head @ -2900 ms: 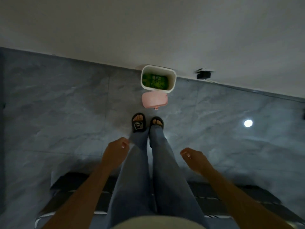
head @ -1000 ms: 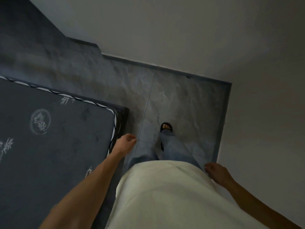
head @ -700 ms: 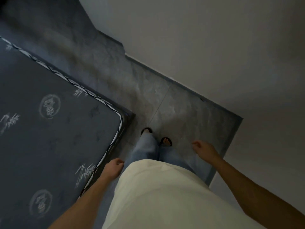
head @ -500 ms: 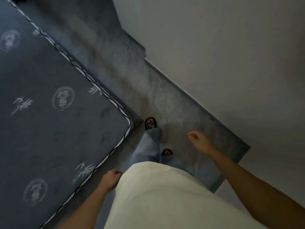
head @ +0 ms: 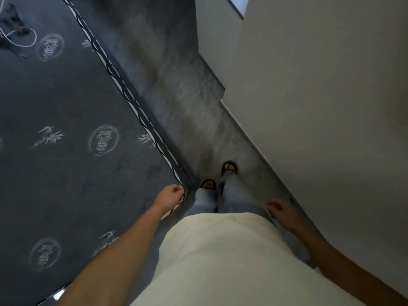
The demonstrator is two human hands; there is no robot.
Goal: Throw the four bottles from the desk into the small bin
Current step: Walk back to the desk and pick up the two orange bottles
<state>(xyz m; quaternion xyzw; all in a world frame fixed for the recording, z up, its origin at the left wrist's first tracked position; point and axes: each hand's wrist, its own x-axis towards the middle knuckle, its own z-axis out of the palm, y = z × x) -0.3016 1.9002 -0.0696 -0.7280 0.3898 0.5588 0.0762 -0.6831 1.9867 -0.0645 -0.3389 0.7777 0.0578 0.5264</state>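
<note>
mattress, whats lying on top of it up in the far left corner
On the dark mattress, near the far left corner, lies a loop of white cable beside a dark object cut off by the frame edge; too dim to identify. The rest shows only printed emblems.

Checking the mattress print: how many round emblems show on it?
4 on the mattress: one top left, one mid, one lower left, one cut off at the left edge.
</note>
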